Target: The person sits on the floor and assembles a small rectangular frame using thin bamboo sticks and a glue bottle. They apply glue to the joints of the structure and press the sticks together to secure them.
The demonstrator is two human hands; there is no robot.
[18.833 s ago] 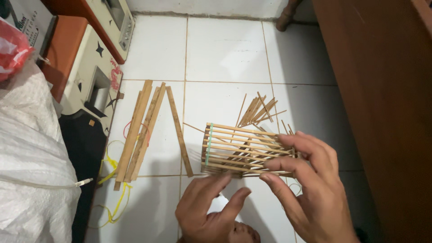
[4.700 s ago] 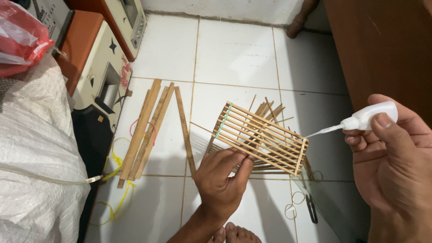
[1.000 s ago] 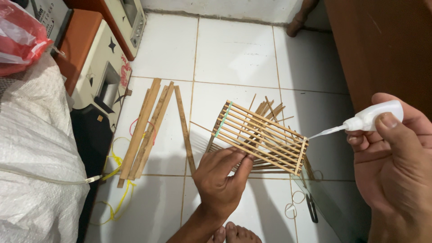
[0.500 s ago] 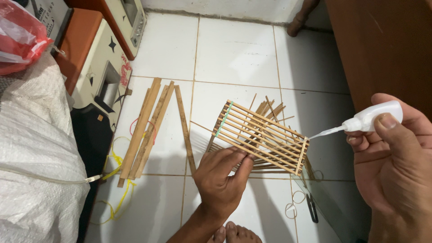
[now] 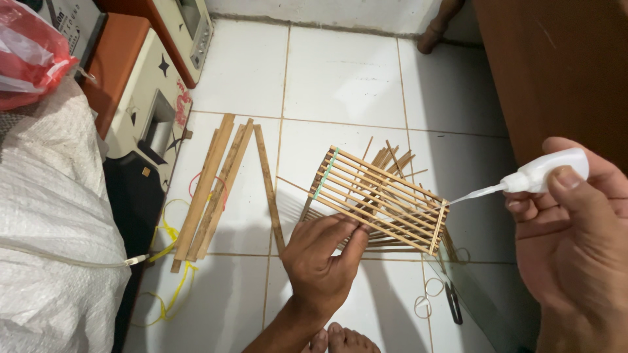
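White tile floor [image 5: 340,72]; left hand [image 5: 324,261] clamps stick frame [image 5: 379,199] (underside hidden); right hand [image 5: 569,242] pinches glue bottle [image 5: 546,171].

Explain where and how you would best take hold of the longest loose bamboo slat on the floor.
Pinch the long slat near its middle, from above, with a hand. It lies flat on the tiled floor, apart from the slat bundle, so both thin edges are probably reachable.

Long bamboo slats [image 5: 212,186] lie in a loose bundle on white floor tiles [image 5: 340,72], beside yellow rubber bands [image 5: 167,229]. A white woven sack [image 5: 55,261] fills the left edge, a red plastic bag [image 5: 29,52] above it, dark wooden furniture [image 5: 556,72] at right.
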